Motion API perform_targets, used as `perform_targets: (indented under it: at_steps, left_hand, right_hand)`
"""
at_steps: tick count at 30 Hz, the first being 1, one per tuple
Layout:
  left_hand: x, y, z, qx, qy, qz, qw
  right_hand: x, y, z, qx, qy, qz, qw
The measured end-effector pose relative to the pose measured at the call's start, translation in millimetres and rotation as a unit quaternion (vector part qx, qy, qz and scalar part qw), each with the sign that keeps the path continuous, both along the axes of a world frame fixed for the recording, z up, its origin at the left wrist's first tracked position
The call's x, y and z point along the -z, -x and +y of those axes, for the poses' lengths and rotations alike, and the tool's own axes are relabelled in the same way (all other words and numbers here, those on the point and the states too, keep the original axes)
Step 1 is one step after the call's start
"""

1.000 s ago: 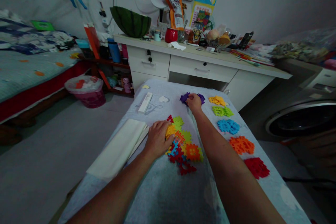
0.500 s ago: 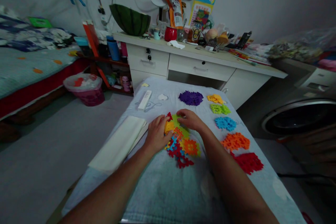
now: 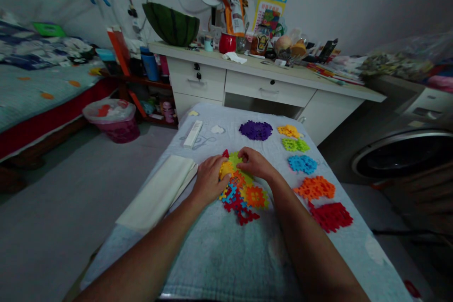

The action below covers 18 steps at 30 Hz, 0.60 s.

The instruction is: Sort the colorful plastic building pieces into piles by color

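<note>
A patchwork of interlocking plastic building pieces (image 3: 244, 194), in red, yellow, blue, orange and green, lies on the cloth-covered table. My left hand (image 3: 211, 177) rests at its left side, thumb and fingers closed around the yellow pieces (image 3: 226, 169). At the upper right, my right hand (image 3: 255, 163) has its fingers curled in a pinch at the light green pieces (image 3: 247, 178); its fingertips partly hide what they grip. Sorted piles of like pieces lie beyond and to the right: purple (image 3: 255, 130), yellow (image 3: 288, 130), green (image 3: 295, 145), blue (image 3: 302, 164), orange (image 3: 316, 188) and red (image 3: 331, 217).
A folded white cloth (image 3: 157, 193) and a slim white box (image 3: 193, 134) lie on the table's left. Behind stands a white desk (image 3: 198, 75) holding a watermelon half (image 3: 171, 24) and jars. A washing machine (image 3: 406, 122) is at right, a pink bin (image 3: 115, 122) at left.
The view has shifted slightly. Both hands stay at the joined pieces, with only small finger movements. The sorted piles look the same.
</note>
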<state>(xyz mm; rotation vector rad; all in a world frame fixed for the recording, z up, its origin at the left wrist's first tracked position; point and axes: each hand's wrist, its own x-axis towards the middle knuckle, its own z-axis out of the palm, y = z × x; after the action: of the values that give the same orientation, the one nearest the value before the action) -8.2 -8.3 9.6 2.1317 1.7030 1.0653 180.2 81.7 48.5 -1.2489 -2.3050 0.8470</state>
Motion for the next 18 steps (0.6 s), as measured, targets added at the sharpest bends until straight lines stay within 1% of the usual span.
perform_targets:
  at_steps: [3, 5, 7, 10, 13, 15, 18]
  left_hand:
    - [1.2, 0.4, 0.3, 0.003, -0.001, -0.003, 1.0]
    - [2.1, 0.6, 0.5, 0.005, -0.002, -0.003, 1.0]
    - [2.6, 0.6, 0.4, 0.004, 0.0, -0.001, 1.0]
    - [2.5, 0.2, -0.1, 0.0, 0.001, 0.006, 1.0]
    - [2.7, 0.1, -0.3, -0.002, -0.003, 0.01, 1.0]
    - [3.4, 0.4, -0.1, -0.002, -0.006, 0.012, 1.0]
    - [4.3, 0.7, 0.3, 0.0, -0.004, 0.014, 1.0]
  right_hand:
    - [0.0, -0.6, 0.5, 0.001, 0.087, 0.075, 0.993]
    - [0.4, -1.1, 2.2, 0.013, 0.112, 0.125, 0.986]
    - [0.9, -2.4, 5.4, 0.04, 0.119, 0.168, 0.978]
    - [2.2, -7.1, 12.2, 0.087, 0.111, 0.221, 0.965]
    - [5.8, -14.7, 20.1, 0.135, 0.09, 0.242, 0.957]
    - [9.3, -20.3, 24.8, 0.168, 0.07, 0.225, 0.957]
    - [14.4, -27.5, 28.9, 0.199, 0.019, 0.14, 0.97]
